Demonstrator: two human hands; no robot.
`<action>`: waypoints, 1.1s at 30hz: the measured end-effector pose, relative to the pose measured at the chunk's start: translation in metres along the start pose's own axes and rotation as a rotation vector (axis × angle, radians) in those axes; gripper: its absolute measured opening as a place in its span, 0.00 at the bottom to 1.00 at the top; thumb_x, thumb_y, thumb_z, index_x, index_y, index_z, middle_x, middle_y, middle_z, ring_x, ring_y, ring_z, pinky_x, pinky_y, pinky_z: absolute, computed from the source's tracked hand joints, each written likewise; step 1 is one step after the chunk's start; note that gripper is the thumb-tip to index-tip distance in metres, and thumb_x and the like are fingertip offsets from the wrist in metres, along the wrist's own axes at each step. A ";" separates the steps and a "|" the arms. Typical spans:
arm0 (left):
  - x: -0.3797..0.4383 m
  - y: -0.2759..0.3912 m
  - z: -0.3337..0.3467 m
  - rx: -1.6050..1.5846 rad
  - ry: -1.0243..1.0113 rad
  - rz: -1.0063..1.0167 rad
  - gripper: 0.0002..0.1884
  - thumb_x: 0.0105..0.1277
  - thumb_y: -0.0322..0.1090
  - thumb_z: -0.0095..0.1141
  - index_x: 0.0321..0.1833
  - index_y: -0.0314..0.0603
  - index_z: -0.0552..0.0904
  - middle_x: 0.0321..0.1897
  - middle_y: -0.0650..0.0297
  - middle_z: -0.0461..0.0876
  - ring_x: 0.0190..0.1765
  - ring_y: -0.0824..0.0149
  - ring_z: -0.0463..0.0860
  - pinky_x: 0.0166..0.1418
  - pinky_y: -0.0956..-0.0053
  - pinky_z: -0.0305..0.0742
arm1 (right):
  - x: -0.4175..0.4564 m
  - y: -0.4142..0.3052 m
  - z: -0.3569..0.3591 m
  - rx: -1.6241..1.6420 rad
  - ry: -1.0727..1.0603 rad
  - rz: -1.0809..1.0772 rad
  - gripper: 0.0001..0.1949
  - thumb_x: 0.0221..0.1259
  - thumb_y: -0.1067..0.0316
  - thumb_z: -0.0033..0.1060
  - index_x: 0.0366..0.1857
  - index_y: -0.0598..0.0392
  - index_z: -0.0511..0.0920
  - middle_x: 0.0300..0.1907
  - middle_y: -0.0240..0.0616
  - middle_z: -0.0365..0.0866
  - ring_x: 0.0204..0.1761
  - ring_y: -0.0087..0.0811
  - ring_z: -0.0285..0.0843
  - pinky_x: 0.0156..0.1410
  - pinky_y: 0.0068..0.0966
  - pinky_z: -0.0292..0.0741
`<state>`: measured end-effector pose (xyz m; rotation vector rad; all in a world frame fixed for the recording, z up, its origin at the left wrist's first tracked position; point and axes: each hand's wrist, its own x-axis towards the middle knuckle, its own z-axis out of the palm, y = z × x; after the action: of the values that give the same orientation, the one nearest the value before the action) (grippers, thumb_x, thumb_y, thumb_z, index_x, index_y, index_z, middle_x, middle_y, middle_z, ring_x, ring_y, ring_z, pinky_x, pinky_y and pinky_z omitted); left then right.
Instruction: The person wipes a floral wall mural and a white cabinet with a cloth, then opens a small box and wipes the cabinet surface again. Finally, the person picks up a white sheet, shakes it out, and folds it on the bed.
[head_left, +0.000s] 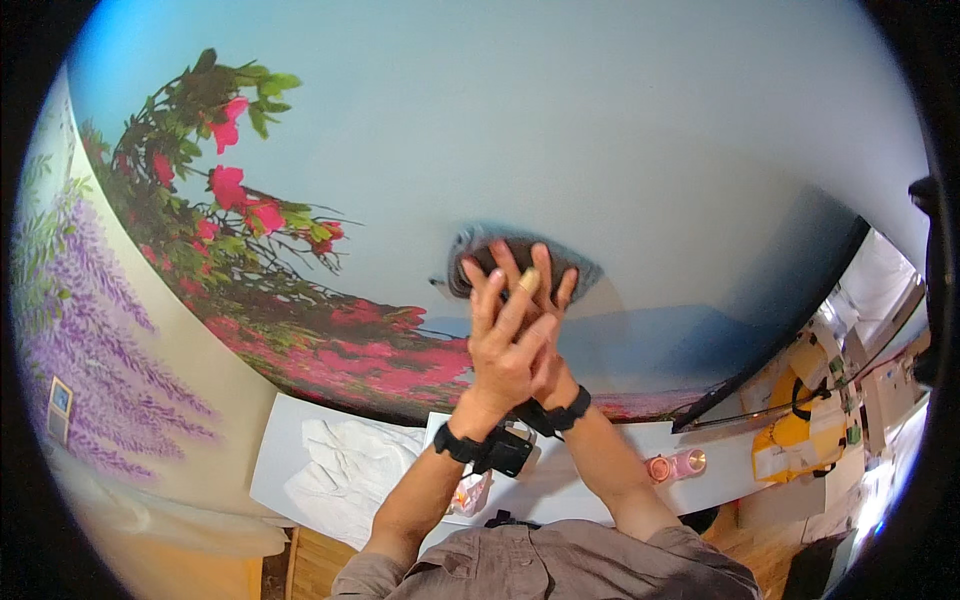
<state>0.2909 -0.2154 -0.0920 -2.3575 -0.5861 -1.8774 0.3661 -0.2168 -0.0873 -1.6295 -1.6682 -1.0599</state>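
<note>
My left hand (506, 349) is raised over a white table, fingers spread, with a tan covering on one fingertip. It overlaps my right hand (553, 300), whose spread fingers lie behind it against a dark, rounded patch (585, 274) on the pale blue flower-printed wall or panel. Whether that patch is an object or a shadow I cannot tell. Neither hand shows anything held. Black bands circle both wrists, and a black box-like device (506, 454) is by the left wrist.
On the white table (577, 487) lie a crumpled white cloth (352, 465) at left and a pink bottle (679, 465) at right. A yellow and white bag (799, 446) is beyond the table's right end. The printed surface (405, 187) rises behind the table.
</note>
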 end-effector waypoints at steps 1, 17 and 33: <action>-0.006 0.004 0.001 0.016 -0.018 0.002 0.08 0.56 0.33 0.64 0.38 0.43 0.88 0.72 0.52 0.76 0.78 0.41 0.64 0.75 0.40 0.62 | -0.009 0.000 0.003 0.030 0.052 -0.009 0.29 0.76 0.49 0.47 0.80 0.22 0.61 0.86 0.28 0.48 0.86 0.52 0.37 0.82 0.67 0.31; -0.008 -0.069 -0.066 0.103 0.134 -0.184 0.10 0.61 0.29 0.63 0.45 0.42 0.87 0.76 0.46 0.68 0.79 0.38 0.62 0.79 0.41 0.58 | 0.048 -0.098 0.042 -0.066 0.045 -0.253 0.33 0.69 0.47 0.47 0.80 0.27 0.61 0.86 0.24 0.46 0.87 0.49 0.32 0.81 0.72 0.26; -0.140 -0.014 -0.045 -0.130 -0.168 -0.219 0.14 0.52 0.23 0.70 0.42 0.39 0.85 0.66 0.39 0.77 0.64 0.36 0.79 0.67 0.50 0.76 | -0.074 -0.006 0.059 0.150 0.151 0.045 0.24 0.64 0.61 0.58 0.66 0.27 0.81 0.77 0.22 0.68 0.84 0.47 0.47 0.82 0.61 0.20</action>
<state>0.2196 -0.2497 -0.2164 -2.6517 -0.7901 -1.8634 0.3750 -0.2061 -0.1814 -1.4481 -1.5656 -0.9856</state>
